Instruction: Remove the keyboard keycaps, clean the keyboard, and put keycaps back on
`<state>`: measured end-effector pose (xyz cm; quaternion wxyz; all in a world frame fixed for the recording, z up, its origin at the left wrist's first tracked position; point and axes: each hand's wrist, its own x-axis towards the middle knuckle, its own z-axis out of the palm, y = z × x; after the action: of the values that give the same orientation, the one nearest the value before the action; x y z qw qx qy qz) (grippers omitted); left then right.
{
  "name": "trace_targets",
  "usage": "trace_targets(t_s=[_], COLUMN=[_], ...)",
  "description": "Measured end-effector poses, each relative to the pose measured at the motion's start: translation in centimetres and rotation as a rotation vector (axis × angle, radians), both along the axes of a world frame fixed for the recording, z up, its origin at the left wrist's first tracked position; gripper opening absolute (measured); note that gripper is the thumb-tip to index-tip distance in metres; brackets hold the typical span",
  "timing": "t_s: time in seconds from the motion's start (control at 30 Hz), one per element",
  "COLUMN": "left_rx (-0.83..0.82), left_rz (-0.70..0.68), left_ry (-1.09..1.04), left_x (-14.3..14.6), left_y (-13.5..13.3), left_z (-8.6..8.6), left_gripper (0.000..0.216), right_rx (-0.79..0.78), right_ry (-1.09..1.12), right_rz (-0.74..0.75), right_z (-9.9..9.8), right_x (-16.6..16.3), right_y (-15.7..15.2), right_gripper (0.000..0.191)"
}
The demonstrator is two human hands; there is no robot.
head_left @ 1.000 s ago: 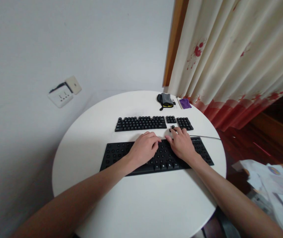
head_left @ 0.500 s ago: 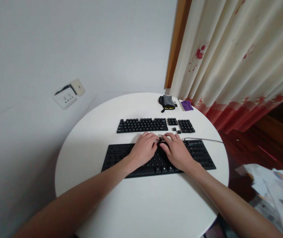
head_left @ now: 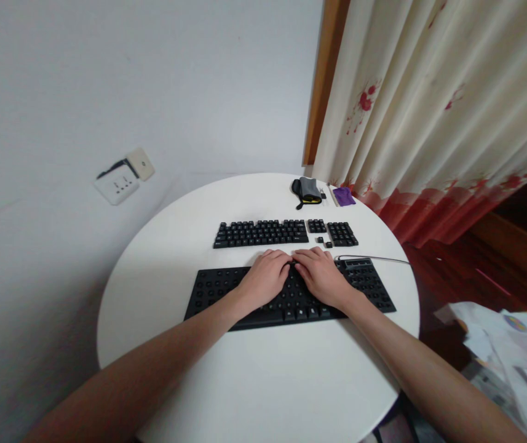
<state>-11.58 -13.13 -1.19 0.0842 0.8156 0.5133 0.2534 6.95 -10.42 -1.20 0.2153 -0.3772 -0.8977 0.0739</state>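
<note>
Got keycap blocks (head_left: 263,234) at 12 o'clock just past mid-desk black keyboard (head_left: 291,300), loose keycaps (head_left: 328,245) at 1, cable (head_left: 374,258) at 2, pouch (head_left: 310,189) and purple cloth (head_left: 344,196) farther out toward 1. Got desk (head_left: 254,381) rim close at 3, with wider white surface at 9 and 6. Seeing left hand (head_left: 264,278) and right hand (head_left: 321,275) over keyboard's far edge with fingers (head_left: 276,254) curled, nearly meeting; can't tell if clamped on anything.
</note>
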Motion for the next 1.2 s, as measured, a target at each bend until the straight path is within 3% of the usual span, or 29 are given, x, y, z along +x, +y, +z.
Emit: trace_targets(t_s=[0.33,0.43,0.57,0.8,1.0,1.2], left_rx=[0.004,-0.002,0.035,0.089,0.086,0.073], left_rz=[0.007,0.041,0.028,-0.031,0.027,-0.034], left_ry=[-0.291,-0.371,-0.333,-0.350,-0.431,-0.457], left_x=[0.0,0.3,0.5,0.3,0.4,0.5], left_y=[0.4,0.1,-0.2,-0.4,-0.5,-0.7], left_z=[0.4,0.9,1.2,1.3,1.5,1.7], left_gripper=[0.022,0.029,0.020,0.016,0.019,0.014], right_rx=[-0.143,-0.185,-0.243,-0.403,-0.469,-0.516], right_ry=[0.277,0.368,0.552,0.809,0.839,0.840], right_rz=[-0.039,-0.058,-0.063,0.046,0.082,0.110], right_z=[-0.5,-0.5,-0.7,-0.4,-0.2,-0.1], right_x=[0.1,0.1,0.5,1.1,1.2,1.0], right_y=[1.3,1.6,1.7,1.2,0.7,0.2], right_gripper=[0.003,0.008,0.009,0.015,0.018,0.018])
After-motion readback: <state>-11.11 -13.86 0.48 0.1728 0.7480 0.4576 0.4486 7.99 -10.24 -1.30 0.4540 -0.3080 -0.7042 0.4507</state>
